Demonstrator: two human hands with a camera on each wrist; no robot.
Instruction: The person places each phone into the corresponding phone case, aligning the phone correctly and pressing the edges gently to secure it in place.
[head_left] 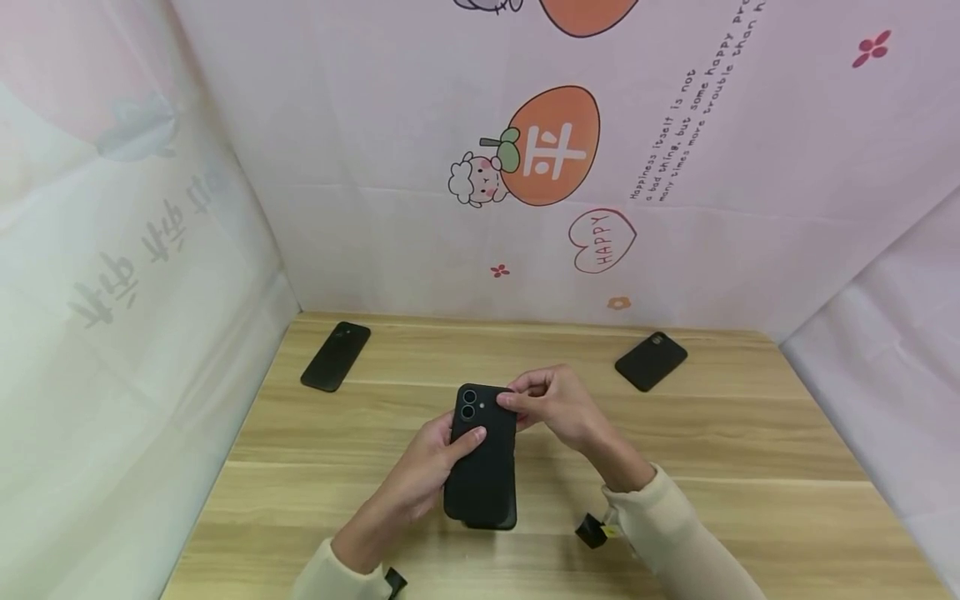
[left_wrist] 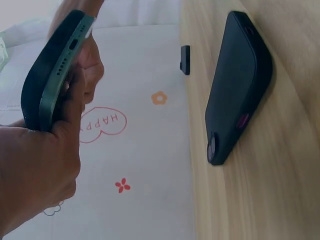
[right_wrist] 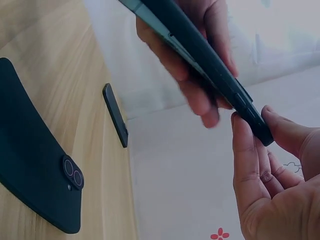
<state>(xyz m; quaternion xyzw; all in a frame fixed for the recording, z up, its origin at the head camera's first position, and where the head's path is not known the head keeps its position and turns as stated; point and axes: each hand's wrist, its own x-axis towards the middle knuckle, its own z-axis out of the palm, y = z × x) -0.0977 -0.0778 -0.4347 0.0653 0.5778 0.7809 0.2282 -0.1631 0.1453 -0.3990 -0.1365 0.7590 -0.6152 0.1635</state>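
A black case with two ringed camera openings (head_left: 483, 475) is held back side up between both hands over the table. My left hand (head_left: 427, 462) grips its left side, the thumb lying across the back. My right hand (head_left: 558, 408) pinches the top right corner between thumb and fingers. Inside the case is a phone with a pale green edge (left_wrist: 56, 75); its bottom edge with port and speaker holes shows in the left wrist view. Along part of the side, phone and case (right_wrist: 200, 45) stand apart in the right wrist view, while my right hand (right_wrist: 280, 185) pinches the case end.
At the table's back left lies a black phone or case (head_left: 336, 357), at the back right another with a camera opening (head_left: 651, 361). Both wrist views show a further dark one (left_wrist: 237, 85) near the hands on the wooden table (head_left: 750, 433). Printed cloth (head_left: 375, 208) stands behind.
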